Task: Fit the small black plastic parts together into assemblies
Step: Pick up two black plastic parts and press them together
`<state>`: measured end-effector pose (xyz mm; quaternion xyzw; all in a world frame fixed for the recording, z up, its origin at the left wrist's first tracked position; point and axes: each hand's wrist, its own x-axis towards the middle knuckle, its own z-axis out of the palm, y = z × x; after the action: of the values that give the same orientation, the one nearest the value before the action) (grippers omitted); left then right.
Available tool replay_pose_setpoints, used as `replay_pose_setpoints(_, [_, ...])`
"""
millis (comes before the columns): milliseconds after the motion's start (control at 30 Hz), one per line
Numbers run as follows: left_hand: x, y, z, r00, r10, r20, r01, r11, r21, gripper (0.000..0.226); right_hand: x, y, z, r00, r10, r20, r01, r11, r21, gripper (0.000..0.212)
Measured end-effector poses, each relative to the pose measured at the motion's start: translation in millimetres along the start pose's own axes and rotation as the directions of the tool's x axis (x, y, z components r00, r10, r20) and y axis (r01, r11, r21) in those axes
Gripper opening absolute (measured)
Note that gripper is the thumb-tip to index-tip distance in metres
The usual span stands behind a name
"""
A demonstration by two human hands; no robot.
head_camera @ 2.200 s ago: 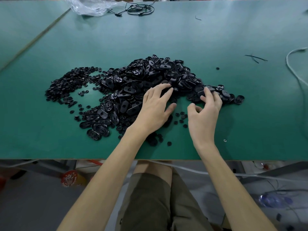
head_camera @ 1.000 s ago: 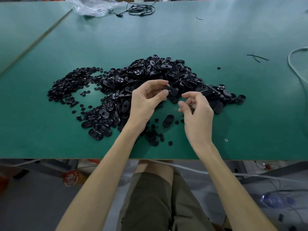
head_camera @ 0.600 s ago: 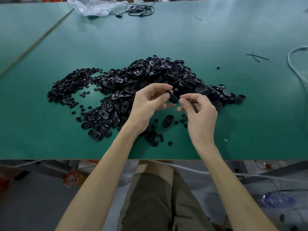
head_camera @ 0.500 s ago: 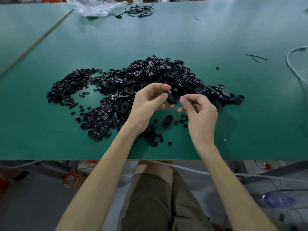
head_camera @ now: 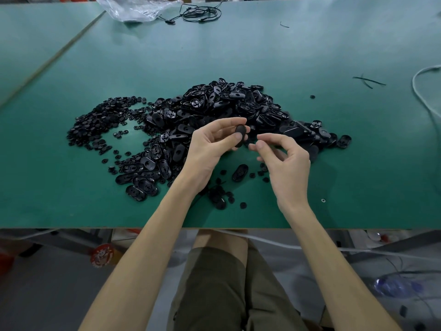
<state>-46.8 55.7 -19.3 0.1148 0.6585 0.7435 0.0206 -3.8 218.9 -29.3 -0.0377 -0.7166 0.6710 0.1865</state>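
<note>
Oval part (head_camera: 241, 130), heap (head_camera: 214, 108) behind, cable (head_camera: 200, 14), bag (head_camera: 136, 8)

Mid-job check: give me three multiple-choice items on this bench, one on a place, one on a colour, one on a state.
1. Where does the heap of small round parts lie against the heap of oval parts?
A. To its right
B. To its left
C. On top of it

2. What colour is the table top?
A. Green
B. White
C. Red

3. What is the left hand doing?
A. Lying flat on the table
B. Hanging empty
C. Pinching an oval part above the table

Answers:
1 B: the round parts spread out to the left of the ovals.
2 A: green shows all around the parts.
3 C: the thumb and fingers hold the oval part clear of the surface.
</note>
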Motion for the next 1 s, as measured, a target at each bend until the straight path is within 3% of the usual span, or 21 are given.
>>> replay_pose_setpoints(233, [-0.9, 0.0, 1.9, 1.0, -0.01, 0.013, 0.01, 0.999, -0.033, 0.03, -0.4, -2.5, 0.4, 1.0, -0.002, -0.009, 0.002, 0.999, 0.044, 0.007])
replay_pose_setpoints(433, [0.6, -0.5, 4.6, 0.999, -0.032, -0.033, 0.035, 0.994, 0.105, 0.041, -1.1, -2.2, 0.6, 1.0, -0.019, 0.009, 0.019, 1.0, 0.003, 0.007])
replay_pose_setpoints(1000, [1.2, -0.9, 4.8, 1.0, -0.019, -0.012, 0.021, 0.99, 0.141, 0.035, -1.2, -2.9, 1.2, 0.998, -0.052, 0.044, 0.055, 0.997, -0.063, 0.016])
